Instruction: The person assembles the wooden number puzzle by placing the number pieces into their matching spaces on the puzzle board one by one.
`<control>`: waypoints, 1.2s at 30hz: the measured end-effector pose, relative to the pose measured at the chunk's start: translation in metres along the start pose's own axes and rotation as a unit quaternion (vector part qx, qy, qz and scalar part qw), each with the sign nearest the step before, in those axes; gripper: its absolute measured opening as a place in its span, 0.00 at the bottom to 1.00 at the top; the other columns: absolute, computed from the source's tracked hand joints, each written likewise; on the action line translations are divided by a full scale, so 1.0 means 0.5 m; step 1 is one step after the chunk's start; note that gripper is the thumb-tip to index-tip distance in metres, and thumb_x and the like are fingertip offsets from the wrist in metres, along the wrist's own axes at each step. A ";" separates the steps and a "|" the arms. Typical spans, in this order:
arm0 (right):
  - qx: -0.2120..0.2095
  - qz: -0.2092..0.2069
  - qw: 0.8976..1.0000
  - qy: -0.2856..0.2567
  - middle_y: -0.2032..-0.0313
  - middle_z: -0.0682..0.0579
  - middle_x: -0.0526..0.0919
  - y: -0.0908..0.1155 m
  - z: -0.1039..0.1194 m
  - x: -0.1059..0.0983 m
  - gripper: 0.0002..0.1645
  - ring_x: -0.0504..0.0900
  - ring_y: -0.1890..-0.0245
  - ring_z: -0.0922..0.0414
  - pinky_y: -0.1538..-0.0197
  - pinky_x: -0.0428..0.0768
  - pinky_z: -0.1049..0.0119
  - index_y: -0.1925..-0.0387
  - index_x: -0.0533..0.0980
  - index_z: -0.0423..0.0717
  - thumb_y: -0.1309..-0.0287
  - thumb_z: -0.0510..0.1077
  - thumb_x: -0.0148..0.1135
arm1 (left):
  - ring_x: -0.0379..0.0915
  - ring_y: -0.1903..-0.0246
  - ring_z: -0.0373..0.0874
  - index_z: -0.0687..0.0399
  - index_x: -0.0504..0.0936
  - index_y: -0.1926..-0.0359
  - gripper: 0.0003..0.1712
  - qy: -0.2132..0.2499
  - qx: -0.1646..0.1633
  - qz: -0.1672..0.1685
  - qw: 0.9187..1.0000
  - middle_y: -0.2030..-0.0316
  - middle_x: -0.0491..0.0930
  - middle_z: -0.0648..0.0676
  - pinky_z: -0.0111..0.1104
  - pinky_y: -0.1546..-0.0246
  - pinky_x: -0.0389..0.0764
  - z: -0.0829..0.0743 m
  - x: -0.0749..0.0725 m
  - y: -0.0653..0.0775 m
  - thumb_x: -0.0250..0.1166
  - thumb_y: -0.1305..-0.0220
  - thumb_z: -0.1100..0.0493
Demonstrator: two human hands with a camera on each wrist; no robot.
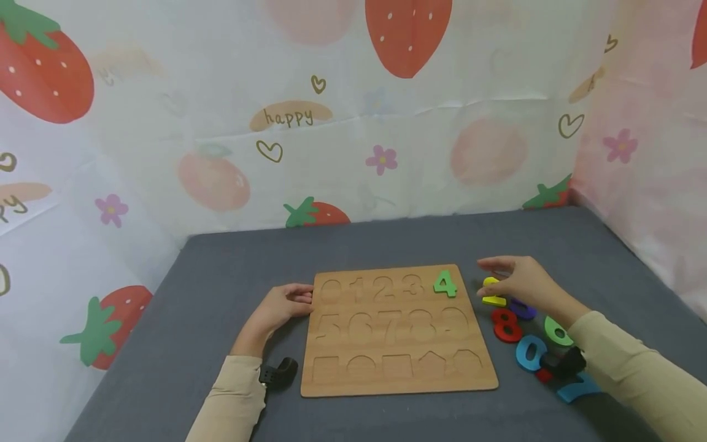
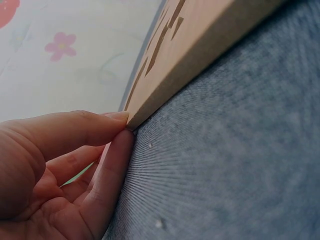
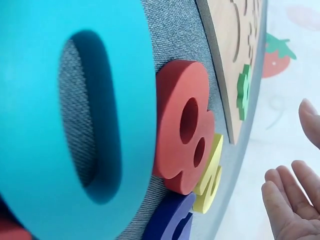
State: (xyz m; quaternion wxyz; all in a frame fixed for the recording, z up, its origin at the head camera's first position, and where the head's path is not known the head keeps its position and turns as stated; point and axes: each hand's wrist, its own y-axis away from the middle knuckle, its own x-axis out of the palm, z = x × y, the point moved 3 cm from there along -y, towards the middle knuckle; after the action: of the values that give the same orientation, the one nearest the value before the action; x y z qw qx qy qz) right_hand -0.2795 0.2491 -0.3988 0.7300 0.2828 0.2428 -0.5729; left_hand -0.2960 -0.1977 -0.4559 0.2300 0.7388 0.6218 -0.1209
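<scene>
A wooden number board (image 1: pixel 405 310) lies flat on the table, with shaped recesses in three rows. A green number 4 (image 1: pixel 445 284) sits at its top right recess. At the board's left edge, my left hand (image 1: pixel 283 307) pinches the rim with thumb and fingertip, as the left wrist view shows. My right hand (image 1: pixel 521 283) hovers right of the board, over a yellow number piece (image 1: pixel 493 293) that it partly hides. Its thumb and fingers are apart, holding nothing. Beside the yellow piece lie a red 8 (image 3: pixel 186 125) and a purple piece (image 3: pixel 170 217), its number unclear.
A blue 0 (image 1: pixel 531 353), a light green piece (image 1: pixel 556 333), a bit of red (image 1: pixel 544 375) and a blue piece (image 1: pixel 579 388) lie under or near the right forearm. Strawberry-printed cloth (image 1: pixel 331 166) hangs around the grey table (image 1: pixel 248 255).
</scene>
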 end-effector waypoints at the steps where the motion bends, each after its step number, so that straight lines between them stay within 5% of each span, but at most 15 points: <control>1: -0.001 -0.001 1.000 -0.001 0.33 0.36 0.71 0.001 -0.002 0.000 0.47 0.69 0.32 0.37 0.36 0.73 0.41 0.31 0.69 0.40 0.47 0.55 0.75 | 0.78 0.47 0.51 0.64 0.74 0.35 0.30 0.000 -0.001 -0.002 1.000 0.47 0.81 0.63 0.40 0.47 0.81 0.001 0.000 0.000 0.68 0.38 0.65; 29: 0.040 -0.003 0.999 -0.011 0.31 0.32 0.66 0.004 -0.064 -0.007 0.55 0.63 0.30 0.33 0.34 0.64 0.33 0.29 0.63 0.34 0.51 0.57 0.76 | 0.78 0.48 0.50 0.65 0.74 0.35 0.30 0.008 0.009 -0.002 1.000 0.48 0.81 0.63 0.38 0.49 0.82 0.000 0.008 -0.009 0.68 0.38 0.66; 36: 0.040 0.013 0.999 -0.022 0.33 0.29 0.67 -0.003 -0.069 -0.001 0.53 0.66 0.33 0.33 0.36 0.72 0.41 0.30 0.63 0.30 0.49 0.53 0.76 | 0.77 0.47 0.50 0.64 0.74 0.35 0.30 0.011 0.003 0.001 1.000 0.47 0.81 0.63 0.38 0.49 0.82 0.001 0.005 -0.006 0.68 0.38 0.66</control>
State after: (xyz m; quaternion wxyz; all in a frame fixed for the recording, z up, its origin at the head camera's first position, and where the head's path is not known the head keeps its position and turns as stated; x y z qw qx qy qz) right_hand -0.2819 0.2730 -0.4238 0.7309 0.3018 0.1999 -0.5786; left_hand -0.2981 -0.1954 -0.4583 0.2214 0.7413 0.6232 -0.1144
